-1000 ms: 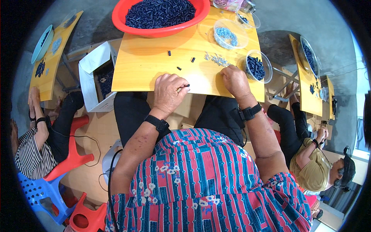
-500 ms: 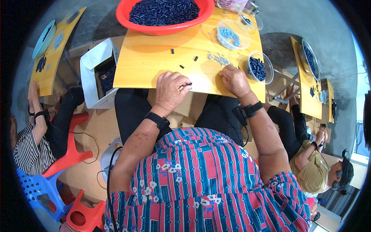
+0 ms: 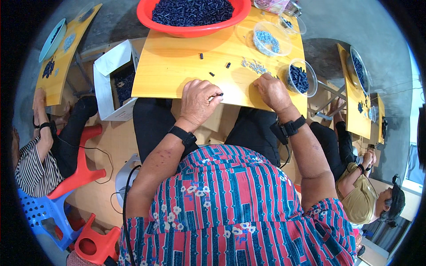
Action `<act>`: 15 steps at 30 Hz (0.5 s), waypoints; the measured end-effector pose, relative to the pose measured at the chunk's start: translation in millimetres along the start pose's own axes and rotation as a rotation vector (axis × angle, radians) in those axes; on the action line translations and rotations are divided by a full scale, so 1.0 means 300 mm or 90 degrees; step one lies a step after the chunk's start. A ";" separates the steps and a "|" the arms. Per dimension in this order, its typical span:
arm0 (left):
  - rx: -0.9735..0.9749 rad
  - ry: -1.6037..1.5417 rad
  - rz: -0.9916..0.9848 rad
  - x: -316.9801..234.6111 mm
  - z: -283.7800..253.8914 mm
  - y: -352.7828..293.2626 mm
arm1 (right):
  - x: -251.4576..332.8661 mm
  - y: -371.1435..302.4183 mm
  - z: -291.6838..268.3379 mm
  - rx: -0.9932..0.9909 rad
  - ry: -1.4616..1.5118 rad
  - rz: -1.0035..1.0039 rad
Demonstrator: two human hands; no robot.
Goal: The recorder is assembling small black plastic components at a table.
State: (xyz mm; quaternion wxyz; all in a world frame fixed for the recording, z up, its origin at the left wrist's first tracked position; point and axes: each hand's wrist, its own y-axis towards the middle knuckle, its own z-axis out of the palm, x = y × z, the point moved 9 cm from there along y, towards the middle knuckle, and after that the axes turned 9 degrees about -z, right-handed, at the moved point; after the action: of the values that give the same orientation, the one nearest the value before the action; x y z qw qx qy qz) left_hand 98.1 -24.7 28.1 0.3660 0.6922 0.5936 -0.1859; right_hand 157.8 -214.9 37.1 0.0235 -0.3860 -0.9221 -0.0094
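Between thumb and forefinger, my left hand (image 3: 198,100) pinches a small dark plastic piece (image 3: 221,94) at the table's near edge. My right hand (image 3: 271,90) rests on the yellow table (image 3: 168,66) with its fingers curled in. Whatever those fingers may hold is hidden. Just beyond them lies a scatter of small clear-blue pieces (image 3: 256,67). Three loose dark pieces lie between and beyond my hands, one of them a short dark cylinder (image 3: 211,74). To the right of my right hand stands a clear round tub (image 3: 316,82) of dark pieces.
A big red basin (image 3: 193,30) heaped with dark pieces stands at the far side. Right of it is a clear tub (image 3: 287,48) of light-blue pieces. An open white carton (image 3: 103,97) stands left of the table. Other people sit at tables on both sides.
My left hand has shifted very slightly right, still pinching the dark piece. My right hand stays curled near the clear-blue pieces. The whole view has moved a little.
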 end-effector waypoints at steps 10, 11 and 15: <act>-0.007 -0.008 0.002 -0.001 0.001 0.002 | 0.049 0.025 -0.064 -0.096 0.057 -0.012; -0.007 -0.007 0.001 -0.002 0.000 0.001 | 0.044 0.028 -0.060 -0.099 0.057 0.005; -0.004 -0.004 -0.001 -0.004 0.003 0.001 | 0.028 0.043 -0.026 -0.155 0.021 0.028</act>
State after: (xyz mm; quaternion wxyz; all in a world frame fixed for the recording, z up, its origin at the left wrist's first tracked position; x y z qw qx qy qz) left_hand 98.2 -26.2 28.3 0.3701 0.6898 0.5937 -0.1866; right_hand 161.3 -200.2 45.4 -0.0085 -0.4061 -0.9049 -0.1270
